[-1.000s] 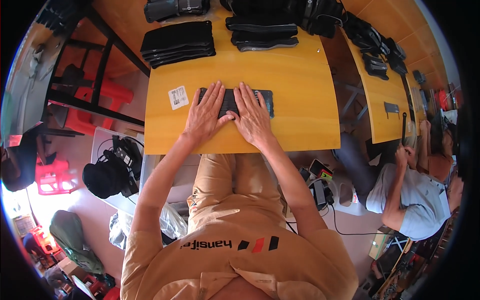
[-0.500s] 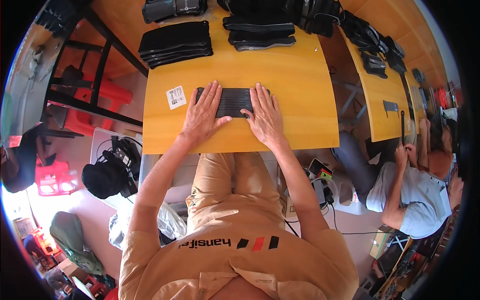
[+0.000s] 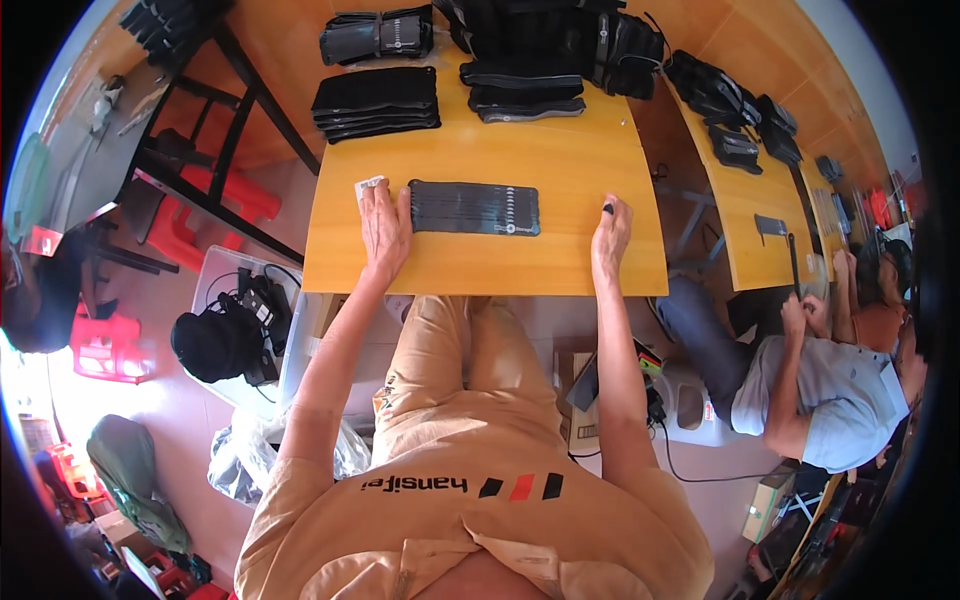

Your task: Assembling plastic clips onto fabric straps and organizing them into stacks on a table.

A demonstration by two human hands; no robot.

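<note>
A dark grey, flat, ribbed folded strip [image 3: 470,208] lies on the table, a column of light marks near its right end. My left hand [image 3: 383,232] is just left of it, fingers stretched out and partly covering a small white printed label [image 3: 370,186]. To the right, apart from the strip, my right hand [image 3: 611,240] is turned on its side with its fingers bent in. A small black piece [image 3: 608,208] shows at its thumb. Whether that piece is worn or held is unclear, and the inside of the hand is hidden.
At the back of the yellow table [image 3: 480,270] stand a stack of black flat pieces [image 3: 376,100], another stack [image 3: 525,92], a strapped bundle [image 3: 376,36] and black bags [image 3: 570,40]. A clear bin [image 3: 215,290] is at lower left. A co-worker [image 3: 810,385] sits at right.
Both hands have come off the strip and moved apart, the left onto the label, the right toward the table's right side. The strip's marked end now shows.
</note>
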